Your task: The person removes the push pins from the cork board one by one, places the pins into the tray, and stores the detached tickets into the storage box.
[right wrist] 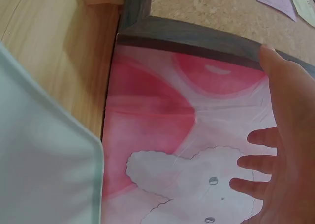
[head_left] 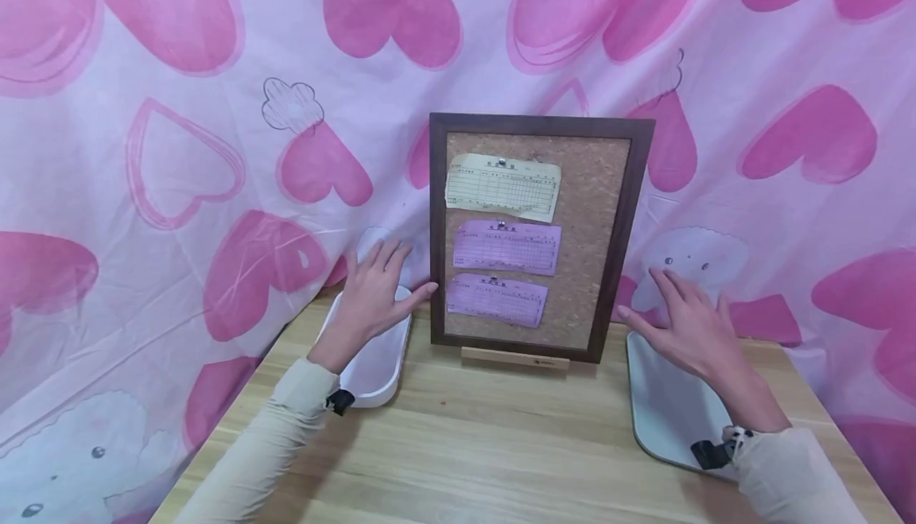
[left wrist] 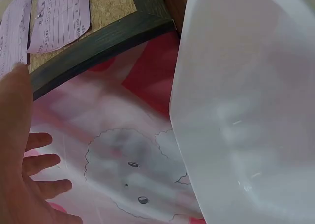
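A cork board (head_left: 595, 214) in a dark wooden frame stands upright at the back of the table. A pale yellow printed slip (head_left: 502, 190) hangs uppermost on it. Below are two purple slips, a middle one (head_left: 506, 250) and a lower one (head_left: 497, 303), each with a small metal fastener at its top edge. My left hand (head_left: 368, 297) spreads its fingers over the white tray, thumb tip close by the frame's left edge. On the other side, my right hand (head_left: 690, 333) hovers above the light blue tray with fingers extended and nothing held, its thumb pointing toward the frame.
The white tray (head_left: 382, 369) sits left of the board, the light blue tray (head_left: 665, 413) right of it. A small wooden stand (head_left: 514, 360) supports the board on the wooden table (head_left: 458, 444). A pink heart-patterned cloth (head_left: 386, 95) hangs directly behind.
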The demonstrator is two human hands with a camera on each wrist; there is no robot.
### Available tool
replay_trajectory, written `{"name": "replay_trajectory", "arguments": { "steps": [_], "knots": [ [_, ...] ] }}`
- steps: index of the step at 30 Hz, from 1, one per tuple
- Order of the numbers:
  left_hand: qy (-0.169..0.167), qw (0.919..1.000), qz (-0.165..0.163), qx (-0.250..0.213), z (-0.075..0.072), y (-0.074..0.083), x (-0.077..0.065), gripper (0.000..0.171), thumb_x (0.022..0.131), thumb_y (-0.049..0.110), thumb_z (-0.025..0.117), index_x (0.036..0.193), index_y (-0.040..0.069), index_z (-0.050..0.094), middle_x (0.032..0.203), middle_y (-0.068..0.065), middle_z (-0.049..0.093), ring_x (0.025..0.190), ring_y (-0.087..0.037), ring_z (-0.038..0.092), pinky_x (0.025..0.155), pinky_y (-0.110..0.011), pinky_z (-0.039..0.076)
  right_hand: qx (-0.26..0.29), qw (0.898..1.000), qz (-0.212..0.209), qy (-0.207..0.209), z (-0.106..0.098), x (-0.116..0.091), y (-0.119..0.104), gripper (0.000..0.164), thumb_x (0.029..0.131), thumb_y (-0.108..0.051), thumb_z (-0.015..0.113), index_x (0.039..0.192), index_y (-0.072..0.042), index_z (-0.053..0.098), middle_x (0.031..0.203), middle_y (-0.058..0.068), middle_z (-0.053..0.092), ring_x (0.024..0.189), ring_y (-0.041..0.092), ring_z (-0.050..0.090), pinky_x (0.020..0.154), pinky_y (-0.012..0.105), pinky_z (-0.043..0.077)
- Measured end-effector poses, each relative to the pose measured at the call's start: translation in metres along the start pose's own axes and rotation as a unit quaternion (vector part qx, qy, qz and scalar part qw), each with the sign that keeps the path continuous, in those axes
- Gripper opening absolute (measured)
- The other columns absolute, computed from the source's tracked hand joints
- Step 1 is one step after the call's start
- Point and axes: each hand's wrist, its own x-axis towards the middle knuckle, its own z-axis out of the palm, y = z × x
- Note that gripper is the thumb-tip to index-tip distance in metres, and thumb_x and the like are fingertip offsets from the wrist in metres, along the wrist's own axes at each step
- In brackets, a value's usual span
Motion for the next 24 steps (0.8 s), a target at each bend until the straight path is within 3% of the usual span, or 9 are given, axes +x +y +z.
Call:
{"name": "replay_trajectory", "arguments": {
  "steps": [6,8,10,14,16,20,24],
  "knots": [
    [0.048,0.998,0.005,-0.041,0.003,0.005,0.003,0.068,0.102,0.059,0.064,0.147,0.007,0.06,0.156,-0.018,0.06,0.147,-0.039,0.056,0.121,-0.077,0.034,0.011,0.999,-0.018,0.036,-0.008,0.004,-0.01,0.1,0.094,-0.071,0.068,0.168,-0.013,0.036,0.167,0.028,0.041,0.151,0.056,0.037,0.125,0.084,0.0],
    [0.059,0.9965,0.006,-0.058,0.004,0.007,0.005,0.063,0.104,0.054,0.064,0.144,0.006,0.062,0.156,-0.018,0.06,0.146,-0.037,0.057,0.12,-0.076,0.037,0.018,0.998,-0.021,0.052,-0.011,0.006,-0.015,0.099,0.094,-0.07,0.069,0.169,-0.014,0.036,0.166,0.028,0.042,0.151,0.055,0.038,0.127,0.081,0.004],
    [0.075,0.9942,0.01,-0.076,0.003,0.01,0.008,0.059,0.105,0.05,0.065,0.141,0.004,0.063,0.154,-0.019,0.061,0.144,-0.037,0.059,0.12,-0.072,0.041,0.033,0.996,-0.026,0.076,-0.014,0.009,-0.021,0.098,0.094,-0.068,0.071,0.168,-0.014,0.037,0.164,0.028,0.045,0.148,0.055,0.041,0.126,0.079,0.015],
    [0.11,0.9885,0.021,-0.102,0.001,0.016,0.012,0.053,0.105,0.044,0.068,0.135,0.001,0.065,0.148,-0.021,0.064,0.134,-0.04,0.064,0.115,-0.061,0.048,0.063,0.99,-0.027,0.126,-0.021,0.017,-0.031,0.095,0.095,-0.057,0.077,0.168,-0.013,0.036,0.15,0.029,0.055,0.132,0.053,0.053,0.105,0.076,0.042],
    [0.122,0.9858,0.02,-0.113,0.0,0.019,0.015,0.051,0.105,0.043,0.068,0.134,0.001,0.064,0.146,-0.02,0.065,0.129,-0.041,0.065,0.113,-0.056,0.05,0.074,0.986,-0.028,0.145,-0.023,0.022,-0.035,0.093,0.095,-0.051,0.079,0.169,-0.014,0.035,0.139,0.027,0.059,0.122,0.049,0.057,0.092,0.072,0.049],
    [0.141,0.9792,0.013,-0.145,-0.002,0.027,0.023,0.053,0.105,0.041,0.069,0.137,-0.001,0.062,0.141,-0.019,0.067,0.127,-0.04,0.067,0.111,-0.053,0.054,0.095,0.979,-0.041,0.177,-0.028,0.029,-0.045,0.091,0.095,-0.039,0.08,0.169,-0.015,0.034,0.122,0.021,0.059,0.11,0.04,0.057,0.082,0.056,0.05],
    [0.136,0.9751,-0.008,-0.175,-0.004,0.035,0.031,0.058,0.107,0.041,0.066,0.145,-0.001,0.054,0.139,-0.018,0.067,0.13,-0.035,0.066,0.112,-0.049,0.054,0.113,0.966,-0.072,0.223,-0.028,0.036,-0.056,0.084,0.095,-0.029,0.08,0.167,-0.015,0.038,0.108,0.018,0.059,0.099,0.033,0.058,0.08,0.04,0.044]
  ]
}}
